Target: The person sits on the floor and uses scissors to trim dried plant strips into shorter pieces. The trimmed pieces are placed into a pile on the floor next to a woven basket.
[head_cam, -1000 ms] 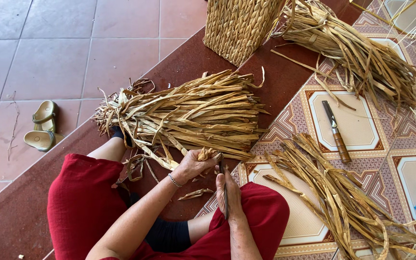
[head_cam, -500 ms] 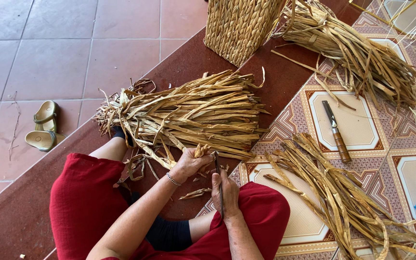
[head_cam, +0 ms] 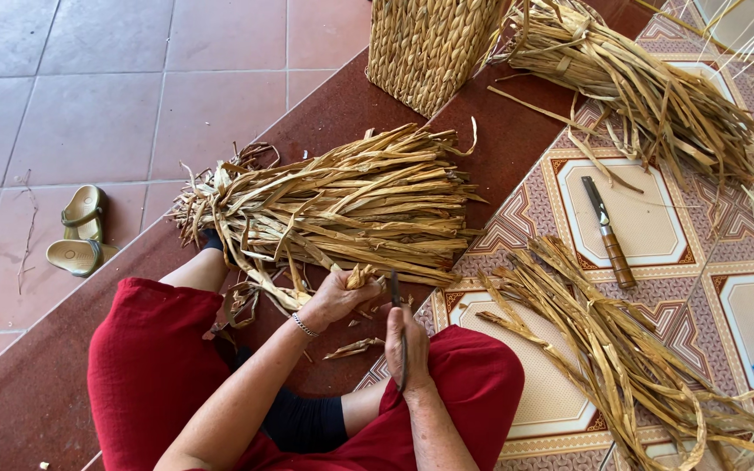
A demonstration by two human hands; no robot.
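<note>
A person in red clothes sits on the floor [head_cam: 89, 113], seen from above. The left hand [head_cam: 335, 298] is closed tight around the ends of some dry yellow leaf strips [head_cam: 361, 277], near the middle of the frame. It pinches them so they stay still. The right hand [head_cam: 407, 347] sits just below and to the right. It is wrapped around a thin dark tool [head_cam: 397, 305] that points up toward the held strips. I cannot tell if the tip touches them.

The held strips come out of a big bundle of dry leaves [head_cam: 342, 205] that lies across the person's legs, so it is close and easy to reach. One foot pokes out under its left end.

A second pile of leaves [head_cam: 621, 349] lies at the lower right on the patterned tiles. A third pile [head_cam: 639, 83] is at the upper right. Between these two piles lies a knife with a wooden handle [head_cam: 608, 231], well apart from both hands.

A woven basket [head_cam: 425, 44] stands at the top middle, near the far end of the big bundle. A pair of sandals [head_cam: 80, 231] sits at the left on the plain pink tiles. That left side has lots of open room. The right side is crowded with leaves.
</note>
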